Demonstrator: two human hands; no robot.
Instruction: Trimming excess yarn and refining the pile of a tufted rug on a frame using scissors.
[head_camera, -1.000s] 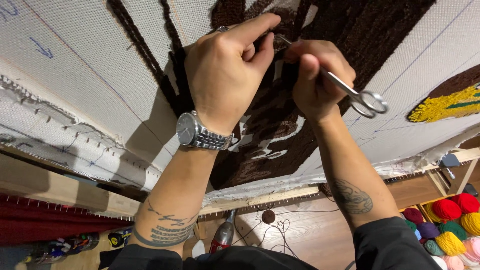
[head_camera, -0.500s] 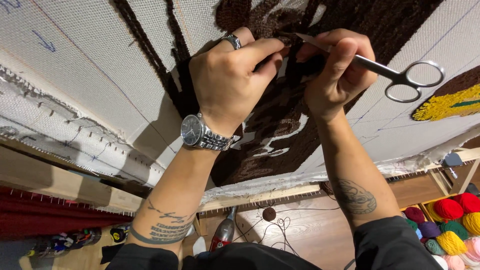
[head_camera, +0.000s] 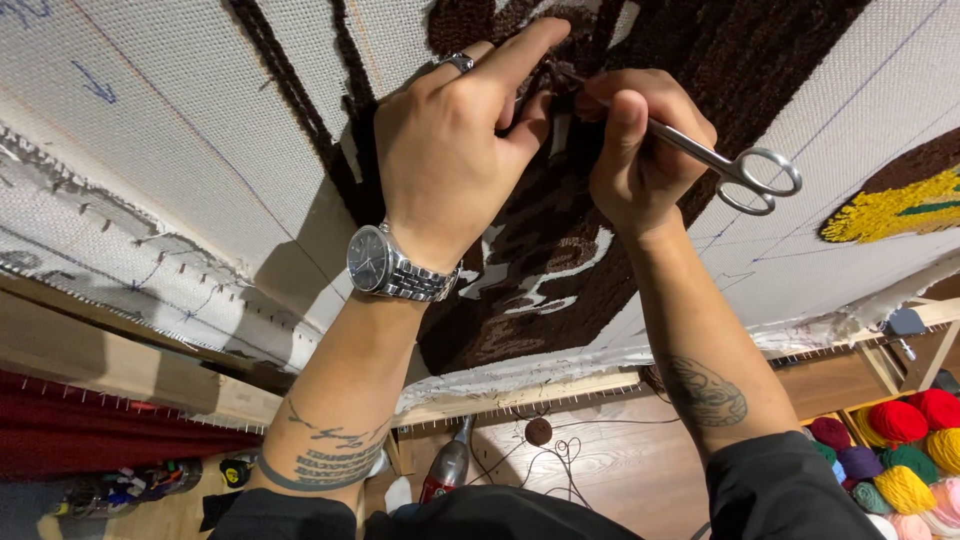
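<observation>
A white tufting cloth (head_camera: 180, 130) is stretched on a wooden frame (head_camera: 90, 360), with a dark brown tufted patch (head_camera: 530, 290) in its middle. My left hand (head_camera: 450, 150), with a ring and a steel wristwatch (head_camera: 385, 265), presses on the brown pile and pinches yarn near the top. My right hand (head_camera: 640, 150) grips metal scissors (head_camera: 735, 170) by the shank, the finger loops sticking out to the right and the blades hidden against the pile next to my left fingertips.
A yellow tufted patch (head_camera: 890, 210) lies at the right edge of the cloth. Below the frame are a wooden floor (head_camera: 600, 470), a bin of coloured yarn balls (head_camera: 900, 450), a dark bottle (head_camera: 445, 470) and a red fabric (head_camera: 90, 440) at the left.
Both hands have shifted a little upward on the cloth. The scissors have swung so their loops now point farther right and lower than before.
</observation>
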